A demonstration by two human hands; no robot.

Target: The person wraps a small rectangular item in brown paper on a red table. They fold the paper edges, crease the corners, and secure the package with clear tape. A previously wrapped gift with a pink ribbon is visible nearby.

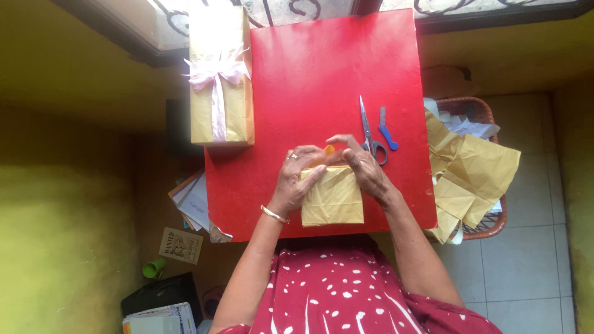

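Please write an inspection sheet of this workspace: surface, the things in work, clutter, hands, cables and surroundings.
Surface: red table top, square, mostly bare.
Things in work: small package in yellow paper at the near edge, under both hands.
Clutter: tall wrapped box with white ribbon bow at the left edge; scissors and a blue-handled cutter to the right.
Hands: left hand lies on the package; right hand presses its far edge; whether either grip closes, cannot tell.
Cables: nothing seen.
Surroundings: basket of yellow paper scraps on the right; books and a green cup on the floor, left.
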